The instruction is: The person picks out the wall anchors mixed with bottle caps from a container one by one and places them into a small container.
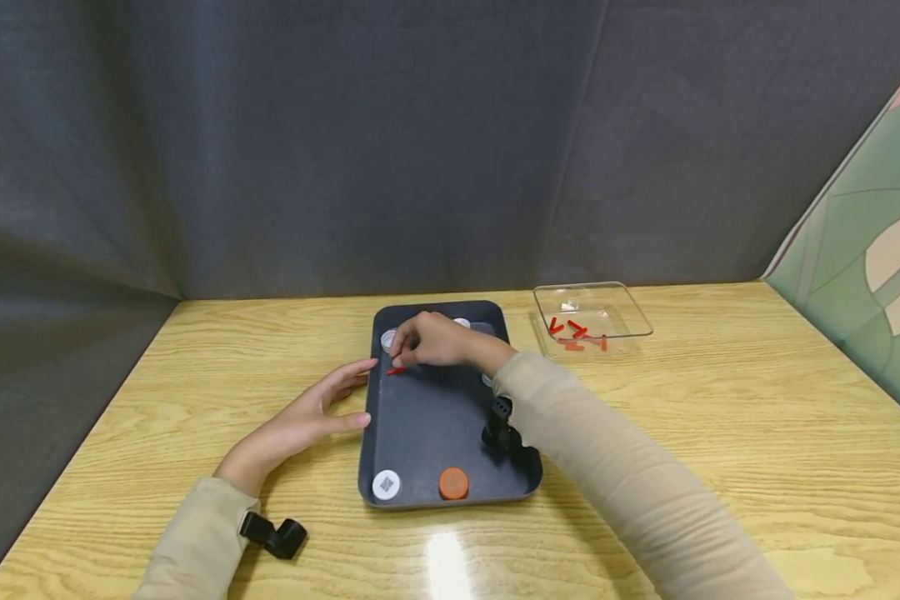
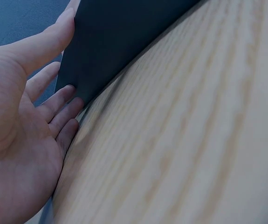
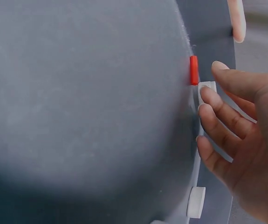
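Note:
A dark grey tray (image 1: 435, 425) lies on the table with a short red stick (image 1: 395, 371) near its left wall. My right hand (image 1: 431, 340) is over the tray's far left part, its fingertips beside the stick. In the right wrist view the red stick (image 3: 194, 70) lies on the tray floor, apart from the loosely bent fingers. Those fingers partly cover a white cap (image 3: 207, 86); whether they touch it I cannot tell. My left hand (image 1: 311, 417) rests against the tray's left side, thumb and fingers spread; the left wrist view shows its fingertips at the tray's outer wall (image 2: 101, 51).
Inside the tray are a white cap with a dark pattern (image 1: 386, 484), an orange cap (image 1: 453, 483) and other white caps, partly hidden by the right arm. A clear box (image 1: 630, 321) with several red sticks (image 1: 576, 328) stands right of the tray. A grey partition (image 1: 390, 150) rises behind.

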`<state>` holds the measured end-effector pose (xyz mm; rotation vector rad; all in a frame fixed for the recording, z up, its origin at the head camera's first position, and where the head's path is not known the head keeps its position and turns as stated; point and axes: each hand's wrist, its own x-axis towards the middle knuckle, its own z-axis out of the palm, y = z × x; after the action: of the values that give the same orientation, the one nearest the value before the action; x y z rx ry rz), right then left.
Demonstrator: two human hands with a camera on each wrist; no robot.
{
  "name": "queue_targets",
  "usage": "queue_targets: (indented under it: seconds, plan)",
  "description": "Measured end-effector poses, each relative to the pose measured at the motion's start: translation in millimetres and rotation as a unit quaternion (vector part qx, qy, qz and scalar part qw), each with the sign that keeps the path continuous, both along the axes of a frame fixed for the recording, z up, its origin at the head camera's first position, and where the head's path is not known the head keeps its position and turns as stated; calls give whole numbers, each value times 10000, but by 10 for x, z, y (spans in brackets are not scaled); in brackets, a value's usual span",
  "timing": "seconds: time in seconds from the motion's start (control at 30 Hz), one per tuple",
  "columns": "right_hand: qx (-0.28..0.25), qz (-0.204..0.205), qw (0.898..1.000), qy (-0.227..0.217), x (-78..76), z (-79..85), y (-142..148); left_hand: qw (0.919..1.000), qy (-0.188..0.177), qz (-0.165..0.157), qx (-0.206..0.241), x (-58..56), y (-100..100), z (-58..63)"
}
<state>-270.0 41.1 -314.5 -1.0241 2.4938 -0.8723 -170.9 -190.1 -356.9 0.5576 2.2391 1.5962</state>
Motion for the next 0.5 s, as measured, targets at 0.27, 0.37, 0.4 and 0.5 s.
queue_targets:
  seconds: [0.27,0.37,0.4,0.5]
  plan:
    - [0,100,9999,-79,-15,-68,-10,10000,-10,-8,1,1,2,0]
    - [83,117,9999,-34,-17,-76,-17,10000,-7,9,35,2,8,3]
    - [123,111,9999,-19,-17,-79,-19,10000,-6,15,39,2,8,3]
    - [229,56,9997,-4,-14,-81,-24,10000,-22,33,32,4,10,5]
